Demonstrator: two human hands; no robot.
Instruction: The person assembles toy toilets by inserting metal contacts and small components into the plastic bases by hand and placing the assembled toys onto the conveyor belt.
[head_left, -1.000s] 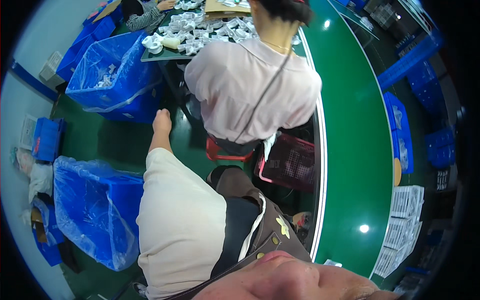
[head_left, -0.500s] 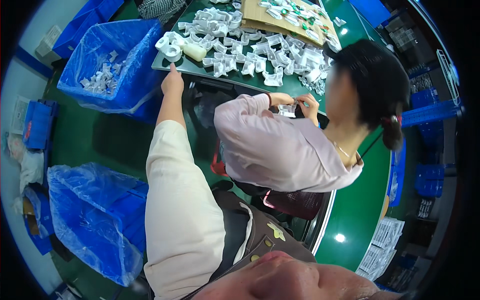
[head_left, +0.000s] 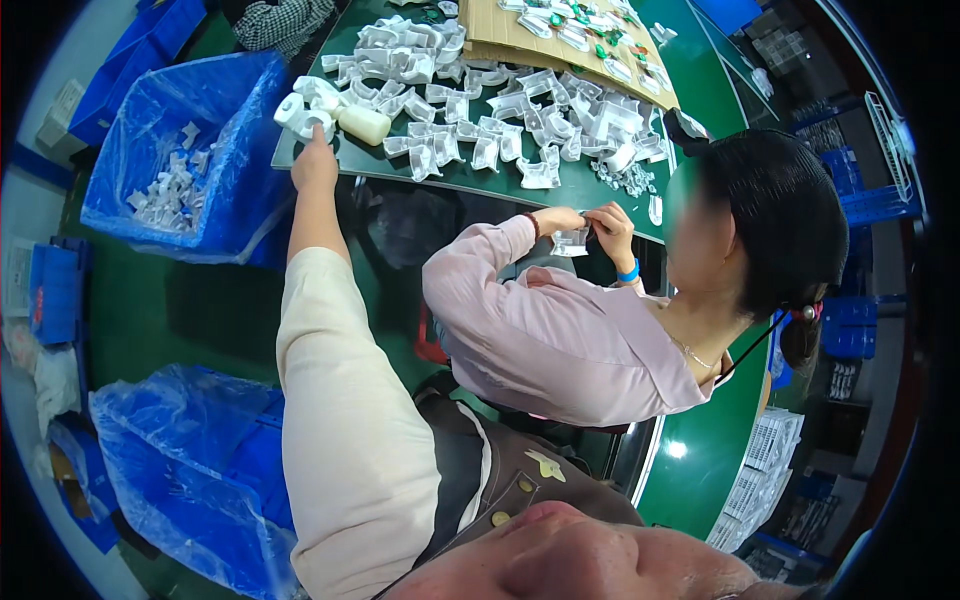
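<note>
My left hand (head_left: 314, 168) reaches to the near left corner of the green table (head_left: 290, 152). One stretched finger meets a round white plastic piece (head_left: 316, 126); the other fingers are hidden, so a grip on it cannot be made out. Beside that piece lie more white rounded parts and a cream-coloured, bottle-like piece (head_left: 364, 125). My right hand is out of view. At the table's near edge, a seated co-worker's hands (head_left: 606, 228) hold a clear-white plastic part (head_left: 570, 242).
Many white curved plastic parts (head_left: 525, 105) cover the tabletop. Cardboard (head_left: 485, 38) behind them bears pieces with green bits. Left of the table stands a lined blue bin (head_left: 110, 195) with small white parts inside; another lined blue bin (head_left: 170, 440) is nearer. The co-worker (head_left: 560, 340) sits to my right.
The view has shifted, so the table and bins sit farther left. My left hand stays at the same white piece. The co-worker's hands still hold the plastic part.
</note>
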